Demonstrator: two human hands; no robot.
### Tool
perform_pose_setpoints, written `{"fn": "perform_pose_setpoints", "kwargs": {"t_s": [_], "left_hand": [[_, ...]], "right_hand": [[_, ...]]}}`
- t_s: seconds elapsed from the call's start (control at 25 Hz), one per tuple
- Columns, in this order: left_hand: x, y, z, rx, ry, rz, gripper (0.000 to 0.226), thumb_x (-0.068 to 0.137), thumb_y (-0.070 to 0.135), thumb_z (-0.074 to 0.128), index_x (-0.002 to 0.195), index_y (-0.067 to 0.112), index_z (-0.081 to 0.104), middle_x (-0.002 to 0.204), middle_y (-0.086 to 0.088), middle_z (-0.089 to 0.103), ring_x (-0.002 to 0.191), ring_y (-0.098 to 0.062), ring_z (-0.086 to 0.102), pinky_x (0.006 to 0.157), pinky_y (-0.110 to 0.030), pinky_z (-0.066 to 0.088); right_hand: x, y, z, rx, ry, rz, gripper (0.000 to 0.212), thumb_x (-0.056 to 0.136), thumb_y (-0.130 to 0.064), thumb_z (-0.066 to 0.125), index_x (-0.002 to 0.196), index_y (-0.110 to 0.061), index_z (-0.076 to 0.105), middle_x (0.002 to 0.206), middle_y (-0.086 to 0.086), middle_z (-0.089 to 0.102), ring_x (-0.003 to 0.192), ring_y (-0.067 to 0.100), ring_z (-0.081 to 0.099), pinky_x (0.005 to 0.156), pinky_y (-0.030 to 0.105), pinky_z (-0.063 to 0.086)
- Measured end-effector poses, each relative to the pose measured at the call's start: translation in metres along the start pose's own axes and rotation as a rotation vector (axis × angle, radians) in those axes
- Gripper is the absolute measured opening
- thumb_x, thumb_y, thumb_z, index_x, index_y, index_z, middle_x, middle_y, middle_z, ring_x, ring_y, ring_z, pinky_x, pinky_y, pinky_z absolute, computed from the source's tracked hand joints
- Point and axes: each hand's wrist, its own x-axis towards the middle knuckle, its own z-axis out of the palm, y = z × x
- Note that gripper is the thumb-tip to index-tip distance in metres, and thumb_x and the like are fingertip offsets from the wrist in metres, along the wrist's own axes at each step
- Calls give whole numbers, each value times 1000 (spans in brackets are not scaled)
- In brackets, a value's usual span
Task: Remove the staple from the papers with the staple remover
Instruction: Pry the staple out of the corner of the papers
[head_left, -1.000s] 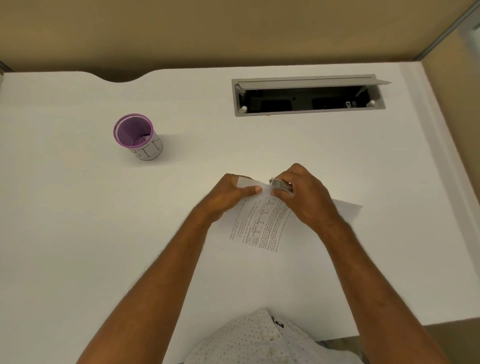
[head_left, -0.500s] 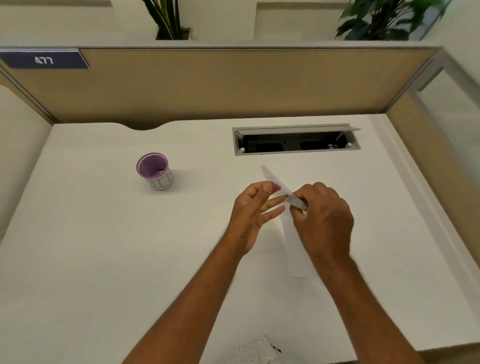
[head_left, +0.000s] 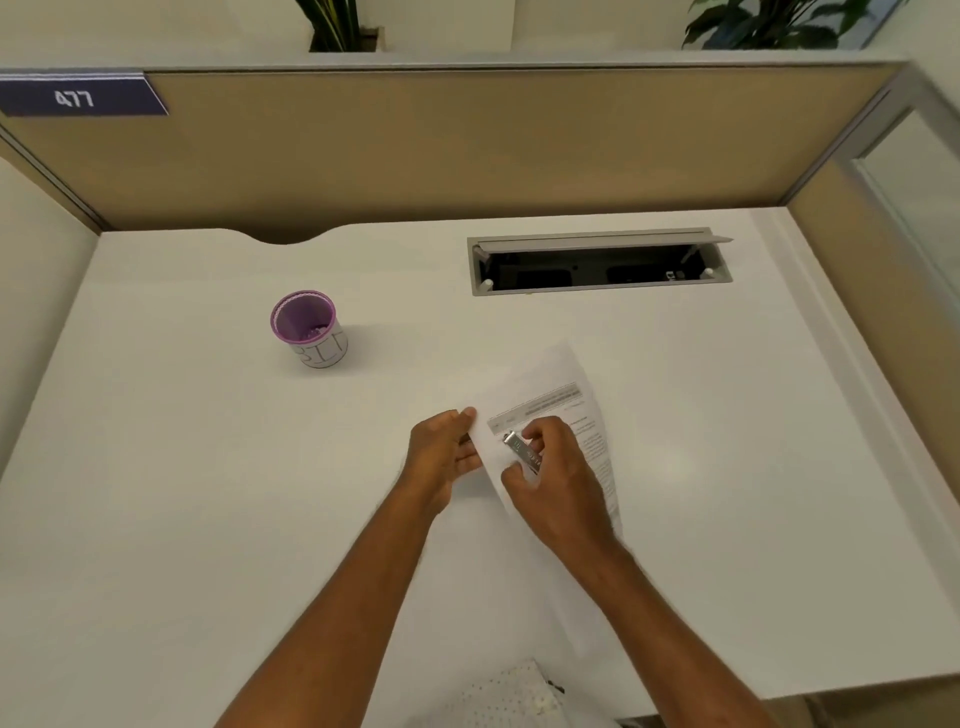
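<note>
Two hands work a stapled sheaf above the white table.

The right hand (head_left: 558, 480) grips a shiny metal staple remover (head_left: 522, 452), its tip on the white printed papers (head_left: 561, 395) near their corner. The left hand (head_left: 441, 457) pinches the papers' left edge, holding them tilted above the table (head_left: 208, 493). Farther left stands a purple-rimmed cup (head_left: 306, 327); beyond, a grey cable hatch (head_left: 597, 262) lies open.

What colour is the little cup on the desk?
The cup is purple inside and round the rim, with a whitish outside bearing faint markings. The head view shows it.
</note>
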Motion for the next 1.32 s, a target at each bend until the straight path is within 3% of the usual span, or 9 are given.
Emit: {"fn": "perform_pose_setpoints", "kwargs": {"t_s": [0.12, 0.2, 0.36, 0.56, 0.76, 0.92, 1.32], "left_hand": [[27, -10, -25, 121, 195, -27, 17, 100, 17, 63, 96, 2, 69, 104, -23, 78, 82, -32, 78, 61, -34, 63], [41, -13, -34, 161, 223, -34, 20, 99, 17, 64, 102, -2, 71, 104, -23, 79, 82, -32, 79, 60, -35, 63], [54, -20, -35, 189, 80, -87, 26, 99, 23, 65, 108, 0, 73, 102, -16, 81, 86, -29, 80, 65, -35, 65], [60, -31, -38, 82, -22, -99, 34, 98, 24, 69, 114, -5, 72, 108, -20, 79, 98, -34, 77, 87, -46, 64], [62, -38, -43, 50, -30, -75, 26, 95, 27, 73, 104, 3, 76, 105, -20, 80, 92, -30, 78, 85, -42, 65], [64, -41, -42, 53, -12, -66, 37, 92, 30, 76, 111, -1, 75, 106, -19, 80, 97, -33, 77, 87, -43, 64], [63, -41, -43, 67, -24, -61, 25, 93, 31, 75, 101, 8, 78, 102, -15, 81, 92, -29, 79, 80, -37, 65]], "right_hand": [[8, 25, 10, 1, -74, 90, 22, 91, -21, 64, 98, -31, 46, 93, -14, 57, 82, 16, 59, 59, 23, 41], [14, 37, 19, 12, -116, 98, 20, 94, -20, 63, 97, -31, 47, 92, -13, 57, 80, 14, 60, 59, 22, 43], [29, 46, 46, 96, -159, 99, 11, 97, -18, 63, 102, -26, 58, 100, -10, 59, 86, 11, 61, 71, 35, 56], [36, 51, 75, 165, -112, 79, 15, 95, -18, 68, 107, -27, 65, 97, -14, 61, 85, 7, 61, 69, 33, 57], [37, 53, 82, 160, -55, 35, 20, 91, -16, 72, 108, -26, 66, 98, -14, 65, 87, 7, 63, 68, 30, 58], [36, 52, 87, 105, -24, 33, 18, 90, -16, 73, 104, -25, 65, 97, -12, 61, 86, 11, 60, 65, 33, 57], [40, 50, 89, 115, -19, 56, 21, 86, -14, 75, 98, -26, 65, 95, -8, 59, 84, 12, 58, 65, 35, 56]]}}
